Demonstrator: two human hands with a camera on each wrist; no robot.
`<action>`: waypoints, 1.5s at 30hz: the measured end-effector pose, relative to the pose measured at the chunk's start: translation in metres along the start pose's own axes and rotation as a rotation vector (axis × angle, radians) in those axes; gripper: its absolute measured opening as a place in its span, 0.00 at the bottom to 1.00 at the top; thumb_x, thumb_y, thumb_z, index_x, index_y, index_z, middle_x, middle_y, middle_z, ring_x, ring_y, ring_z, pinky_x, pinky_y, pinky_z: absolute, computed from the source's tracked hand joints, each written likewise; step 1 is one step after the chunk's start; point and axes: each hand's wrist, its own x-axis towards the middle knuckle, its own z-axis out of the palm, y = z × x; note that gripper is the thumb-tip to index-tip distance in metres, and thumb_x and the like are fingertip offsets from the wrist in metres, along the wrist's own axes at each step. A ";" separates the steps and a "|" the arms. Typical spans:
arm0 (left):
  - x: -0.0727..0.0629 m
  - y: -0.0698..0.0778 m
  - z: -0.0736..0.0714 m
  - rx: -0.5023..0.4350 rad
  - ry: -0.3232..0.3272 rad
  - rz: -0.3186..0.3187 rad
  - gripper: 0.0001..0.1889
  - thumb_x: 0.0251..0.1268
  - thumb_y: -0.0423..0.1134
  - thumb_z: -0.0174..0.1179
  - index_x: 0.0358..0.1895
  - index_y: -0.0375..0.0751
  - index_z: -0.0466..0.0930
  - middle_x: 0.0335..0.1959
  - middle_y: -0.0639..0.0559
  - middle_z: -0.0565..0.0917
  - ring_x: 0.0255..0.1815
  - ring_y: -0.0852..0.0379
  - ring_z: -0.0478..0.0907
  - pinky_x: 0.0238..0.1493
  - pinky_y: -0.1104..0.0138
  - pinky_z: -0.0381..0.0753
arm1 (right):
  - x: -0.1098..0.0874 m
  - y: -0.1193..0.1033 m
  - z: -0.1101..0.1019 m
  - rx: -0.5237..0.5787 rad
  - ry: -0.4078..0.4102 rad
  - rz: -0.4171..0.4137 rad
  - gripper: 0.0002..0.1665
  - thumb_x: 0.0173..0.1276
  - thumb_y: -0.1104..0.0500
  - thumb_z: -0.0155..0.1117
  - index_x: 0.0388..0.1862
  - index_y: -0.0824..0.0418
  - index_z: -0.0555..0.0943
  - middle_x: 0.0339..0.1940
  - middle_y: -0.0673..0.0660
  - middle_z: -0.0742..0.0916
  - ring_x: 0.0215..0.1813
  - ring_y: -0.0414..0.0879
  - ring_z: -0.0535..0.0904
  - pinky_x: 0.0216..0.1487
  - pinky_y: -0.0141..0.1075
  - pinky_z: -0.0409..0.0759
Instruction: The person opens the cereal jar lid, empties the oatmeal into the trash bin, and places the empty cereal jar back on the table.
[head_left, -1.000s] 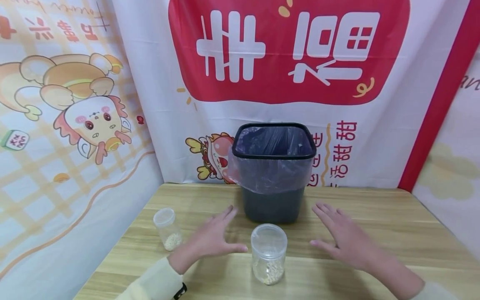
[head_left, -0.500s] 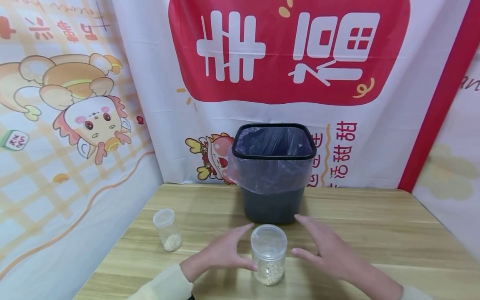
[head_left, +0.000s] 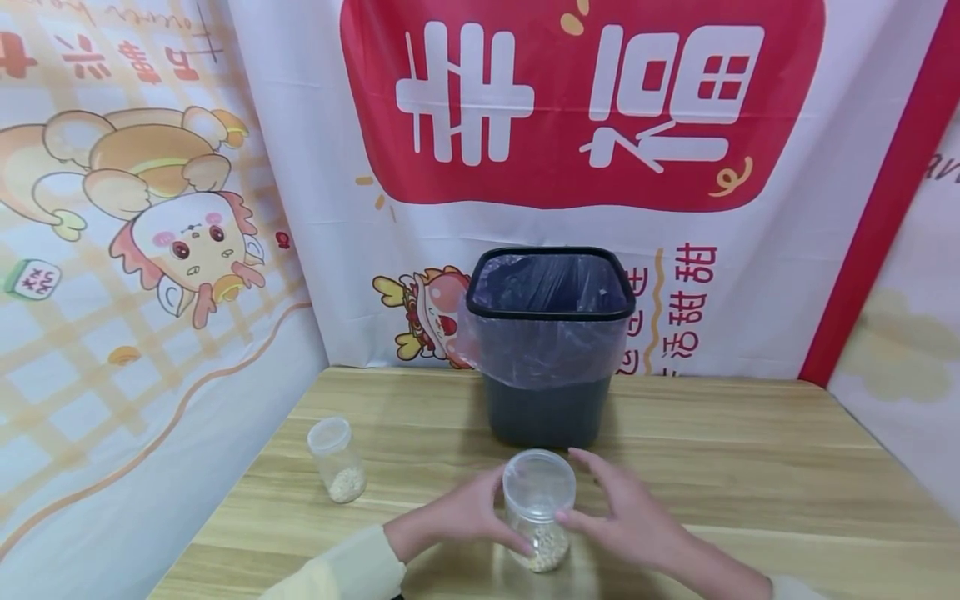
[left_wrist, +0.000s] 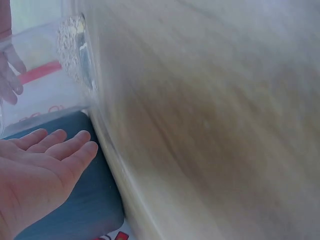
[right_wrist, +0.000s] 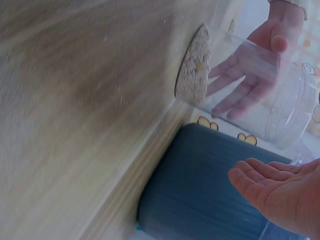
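Observation:
A clear lidded jar (head_left: 538, 487) stands upright on the wooden table, with pale flakes like oats (right_wrist: 194, 72) in its bottom. My left hand (head_left: 468, 510) is at the jar's left side, its thumb in front and fingers toward the back. On the other side, my right hand (head_left: 628, 515) has its thumb near the jar's wall and fingers stretched forward. Both wrist views show the fingers of each hand relaxed, not curled round the jar; whether they touch it I cannot tell. A smaller clear jar (head_left: 333, 462), also holding pale flakes, stands to the left.
A dark bin (head_left: 543, 417) lined with a translucent bag stands just behind the jar. Printed cloths (head_left: 315, 167) hang at the back and sides of the table (head_left: 720, 433).
My two hands have come inward from either side, from well apart to right beside the larger jar. Both jars and the bin have stayed in place.

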 end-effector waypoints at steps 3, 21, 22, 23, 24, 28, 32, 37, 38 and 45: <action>0.003 0.000 0.003 -0.088 -0.042 0.012 0.47 0.39 0.36 0.80 0.68 0.50 0.65 0.54 0.59 0.79 0.57 0.60 0.75 0.62 0.65 0.68 | 0.001 -0.002 0.005 0.080 -0.012 0.009 0.44 0.57 0.40 0.72 0.65 0.63 0.72 0.57 0.56 0.82 0.53 0.54 0.79 0.51 0.50 0.78; 0.007 0.000 0.014 -0.141 -0.006 0.042 0.43 0.40 0.34 0.79 0.64 0.53 0.68 0.55 0.59 0.79 0.58 0.59 0.74 0.63 0.64 0.66 | 0.005 -0.010 0.015 0.337 -0.014 0.121 0.44 0.55 0.52 0.77 0.65 0.68 0.69 0.55 0.60 0.81 0.51 0.53 0.81 0.50 0.39 0.79; 0.007 -0.001 0.015 -0.134 0.003 0.040 0.43 0.40 0.35 0.79 0.64 0.53 0.68 0.55 0.59 0.79 0.58 0.59 0.74 0.62 0.64 0.66 | 0.005 -0.011 0.015 0.342 -0.008 0.130 0.44 0.54 0.53 0.77 0.65 0.68 0.69 0.55 0.60 0.81 0.51 0.54 0.81 0.50 0.39 0.79; 0.007 -0.001 0.016 -0.121 0.011 0.042 0.43 0.40 0.35 0.79 0.65 0.53 0.68 0.56 0.58 0.79 0.58 0.58 0.74 0.62 0.64 0.66 | 0.005 -0.011 0.016 0.350 -0.002 0.140 0.44 0.54 0.53 0.78 0.65 0.68 0.69 0.55 0.60 0.81 0.51 0.55 0.81 0.50 0.39 0.79; 0.007 -0.002 0.017 -0.113 0.020 0.041 0.43 0.40 0.36 0.79 0.65 0.52 0.68 0.56 0.57 0.79 0.58 0.58 0.74 0.62 0.64 0.67 | 0.005 -0.011 0.017 0.353 0.007 0.147 0.44 0.54 0.53 0.78 0.65 0.68 0.69 0.55 0.61 0.81 0.52 0.55 0.81 0.51 0.39 0.79; 0.008 -0.001 0.019 -0.097 0.053 0.023 0.43 0.41 0.38 0.79 0.65 0.49 0.67 0.56 0.52 0.78 0.58 0.54 0.74 0.61 0.64 0.68 | 0.004 -0.011 0.020 0.384 0.048 0.180 0.45 0.54 0.55 0.78 0.66 0.69 0.68 0.55 0.61 0.81 0.54 0.57 0.80 0.54 0.43 0.78; 0.008 0.005 0.020 -0.097 0.094 -0.019 0.43 0.40 0.38 0.79 0.65 0.47 0.67 0.54 0.50 0.79 0.56 0.56 0.75 0.60 0.64 0.70 | 0.004 -0.014 0.022 0.414 0.101 0.238 0.47 0.54 0.55 0.77 0.67 0.70 0.66 0.56 0.61 0.81 0.55 0.55 0.79 0.55 0.45 0.77; 0.006 0.013 0.020 -0.062 0.134 -0.054 0.40 0.40 0.41 0.79 0.61 0.46 0.69 0.51 0.54 0.79 0.52 0.60 0.75 0.57 0.62 0.72 | 0.005 -0.020 0.023 0.479 0.155 0.305 0.47 0.55 0.56 0.77 0.68 0.70 0.64 0.56 0.62 0.80 0.56 0.53 0.78 0.55 0.45 0.76; 0.006 0.015 0.020 -0.049 0.141 -0.059 0.39 0.40 0.42 0.78 0.60 0.47 0.69 0.50 0.56 0.78 0.52 0.59 0.76 0.56 0.62 0.73 | 0.006 -0.021 0.023 0.492 0.164 0.319 0.47 0.55 0.56 0.76 0.68 0.71 0.64 0.56 0.63 0.80 0.56 0.53 0.77 0.55 0.44 0.76; 0.006 0.017 0.022 0.033 0.202 -0.092 0.40 0.42 0.51 0.77 0.61 0.47 0.69 0.50 0.59 0.78 0.52 0.55 0.76 0.54 0.62 0.74 | 0.007 -0.029 0.027 0.567 0.236 0.405 0.46 0.57 0.57 0.75 0.67 0.73 0.63 0.57 0.65 0.79 0.56 0.54 0.77 0.55 0.41 0.75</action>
